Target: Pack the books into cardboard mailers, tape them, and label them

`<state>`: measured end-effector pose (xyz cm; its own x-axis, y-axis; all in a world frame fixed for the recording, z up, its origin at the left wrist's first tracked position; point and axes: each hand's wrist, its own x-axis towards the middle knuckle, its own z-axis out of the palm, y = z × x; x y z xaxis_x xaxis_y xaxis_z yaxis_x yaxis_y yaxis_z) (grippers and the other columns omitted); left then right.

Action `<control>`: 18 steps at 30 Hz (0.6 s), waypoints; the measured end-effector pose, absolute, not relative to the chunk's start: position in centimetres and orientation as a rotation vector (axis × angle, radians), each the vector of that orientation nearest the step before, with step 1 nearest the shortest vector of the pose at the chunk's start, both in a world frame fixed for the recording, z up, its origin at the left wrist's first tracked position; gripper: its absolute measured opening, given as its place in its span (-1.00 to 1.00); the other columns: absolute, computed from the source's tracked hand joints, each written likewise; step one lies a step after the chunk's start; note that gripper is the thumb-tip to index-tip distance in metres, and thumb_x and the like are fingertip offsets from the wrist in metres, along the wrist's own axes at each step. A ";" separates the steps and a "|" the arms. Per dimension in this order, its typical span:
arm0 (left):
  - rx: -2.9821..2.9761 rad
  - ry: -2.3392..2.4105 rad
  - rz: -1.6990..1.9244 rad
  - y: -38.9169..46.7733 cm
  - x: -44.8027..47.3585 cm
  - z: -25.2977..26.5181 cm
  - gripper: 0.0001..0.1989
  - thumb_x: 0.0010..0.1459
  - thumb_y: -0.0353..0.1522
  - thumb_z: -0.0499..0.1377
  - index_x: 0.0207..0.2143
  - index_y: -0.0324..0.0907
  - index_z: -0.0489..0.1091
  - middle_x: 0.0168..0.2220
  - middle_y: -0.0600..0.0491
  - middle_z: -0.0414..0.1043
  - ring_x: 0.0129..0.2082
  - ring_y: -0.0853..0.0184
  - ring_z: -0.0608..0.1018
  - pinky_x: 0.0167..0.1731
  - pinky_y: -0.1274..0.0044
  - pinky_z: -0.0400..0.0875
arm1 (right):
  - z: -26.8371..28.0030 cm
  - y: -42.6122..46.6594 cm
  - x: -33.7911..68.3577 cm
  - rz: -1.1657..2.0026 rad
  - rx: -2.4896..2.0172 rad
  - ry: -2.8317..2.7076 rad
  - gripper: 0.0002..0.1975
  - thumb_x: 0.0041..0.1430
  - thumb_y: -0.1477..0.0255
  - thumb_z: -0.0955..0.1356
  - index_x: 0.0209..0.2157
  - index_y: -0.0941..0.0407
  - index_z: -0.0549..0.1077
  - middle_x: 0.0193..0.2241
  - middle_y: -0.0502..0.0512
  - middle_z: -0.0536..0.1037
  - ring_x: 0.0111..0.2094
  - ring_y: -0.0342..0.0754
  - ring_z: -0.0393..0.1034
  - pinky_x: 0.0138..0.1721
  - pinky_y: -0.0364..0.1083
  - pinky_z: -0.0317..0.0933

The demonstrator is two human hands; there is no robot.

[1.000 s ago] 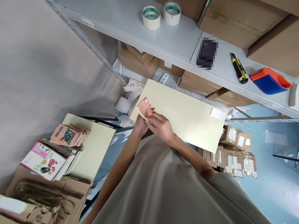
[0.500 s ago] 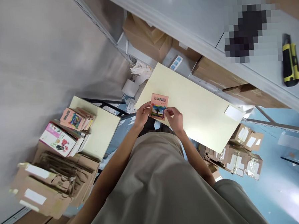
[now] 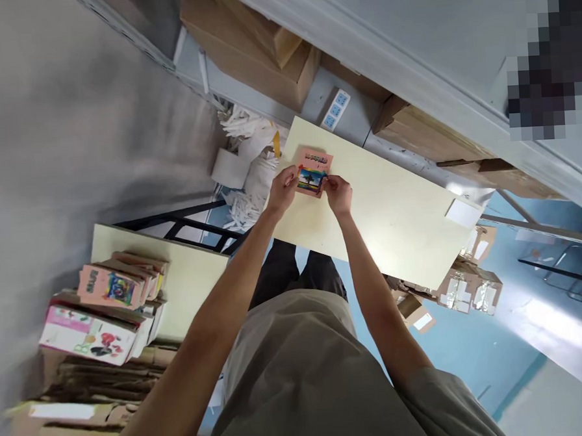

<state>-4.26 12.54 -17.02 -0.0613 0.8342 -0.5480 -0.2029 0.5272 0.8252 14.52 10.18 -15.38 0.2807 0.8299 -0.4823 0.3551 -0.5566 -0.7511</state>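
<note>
A flat pink printed pack (image 3: 312, 159) with a picture of a tree on its front is over the far left part of the cream tabletop (image 3: 378, 213). Whether it is a box or a booklet, I cannot tell. My left hand (image 3: 284, 187) has its fingers closed at the pack's left edge. On the opposite side, my right hand (image 3: 338, 193) pinches at the right edge, near the picture's corner. The fingertips of both hands are partly hidden.
Similar pink packs (image 3: 112, 286) are stacked on a side table (image 3: 196, 275) at left, beside a white-and-pink carton (image 3: 90, 336) and flattened cardboard (image 3: 78, 434). A power strip (image 3: 335, 110) and cardboard boxes (image 3: 257, 50) stand behind the tabletop. White scraps (image 3: 253, 161) are heaped left of it.
My arms have stretched farther forward, and the pink pack has moved away from my body over the tabletop. The camera view has shifted. Both hands stay at the pack's edges.
</note>
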 end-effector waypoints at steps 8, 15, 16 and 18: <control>0.646 1.303 0.862 13.7 -7.9 -17.6 -0.60 0.10 -0.23 0.56 -0.04 -0.18 0.66 0.09 -0.22 0.74 0.26 -0.08 0.69 0.37 0.14 0.52 | -12.7 11.0 12.4 1.158 -1.991 -0.885 -0.38 0.50 -0.11 0.32 0.15 0.11 0.67 0.11 0.38 0.75 0.13 0.21 0.72 0.18 0.16 0.58; 0.399 1.073 0.809 10.0 -14.9 -13.0 -0.42 0.13 0.01 0.59 0.02 -0.19 0.70 0.00 -0.19 0.76 0.02 -0.02 0.79 0.20 0.09 0.66 | -7.4 12.7 2.5 1.853 -1.417 -0.746 -0.03 0.45 -0.43 0.04 0.43 -0.07 0.47 0.44 0.20 0.57 0.50 0.25 0.45 0.44 0.38 0.39; 0.378 1.061 0.828 9.8 -16.0 -12.6 -0.42 0.11 0.01 0.60 0.01 -0.19 0.70 -0.01 -0.17 0.76 0.02 -0.01 0.79 0.19 0.10 0.67 | -7.1 13.0 1.2 1.875 -1.388 -0.752 -0.04 0.45 -0.44 0.06 0.44 -0.09 0.47 0.44 0.21 0.56 0.52 0.26 0.41 0.44 0.40 0.37; 0.360 1.058 0.865 9.5 -18.0 -12.3 -0.41 0.08 -0.02 0.63 0.02 -0.18 0.70 -0.03 -0.14 0.76 0.06 -0.03 0.78 0.18 0.11 0.69 | -6.8 13.5 -1.0 1.883 -1.371 -0.793 -0.11 0.47 -0.41 0.15 0.44 -0.10 0.48 0.41 0.22 0.58 0.55 0.28 0.35 0.43 0.44 0.34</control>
<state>-18.05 9.51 -12.27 0.2118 0.7654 -0.6078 -0.4438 0.6294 0.6379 -0.99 13.53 -6.76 -0.2255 0.8007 -0.5550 -0.1625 -0.5926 -0.7889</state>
